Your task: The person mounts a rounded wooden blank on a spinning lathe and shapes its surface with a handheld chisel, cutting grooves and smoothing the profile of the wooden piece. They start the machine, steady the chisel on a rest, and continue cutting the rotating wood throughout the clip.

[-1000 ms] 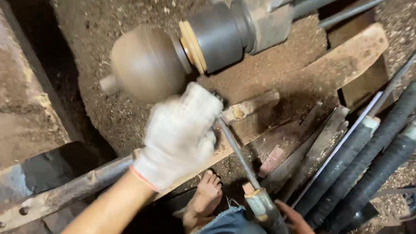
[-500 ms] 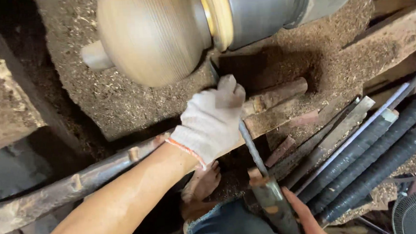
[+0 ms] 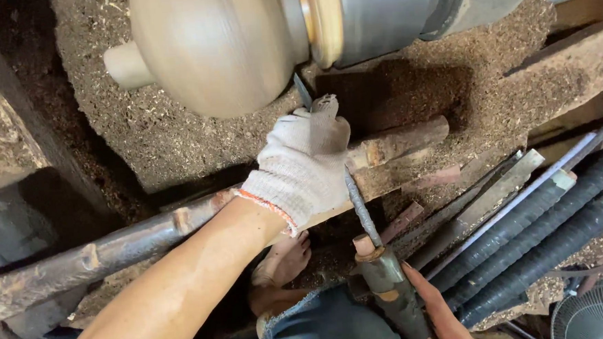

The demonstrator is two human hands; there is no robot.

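Our gloved left hand (image 3: 301, 166) clamped the turning chisel (image 3: 350, 187) onto the tool-rest bar (image 3: 133, 243), steadying its tip against the wooden bowl (image 3: 219, 46). Our bare right hand (image 3: 440, 313) gripped the handle (image 3: 394, 295) low for leverage

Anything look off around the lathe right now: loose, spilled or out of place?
Sawdust lies thick over the bed under the rounded wooden workpiece. A bare foot sits just below the tool rest bar, near the chisel. Left hand is gloved; right hand on the handle is bare.
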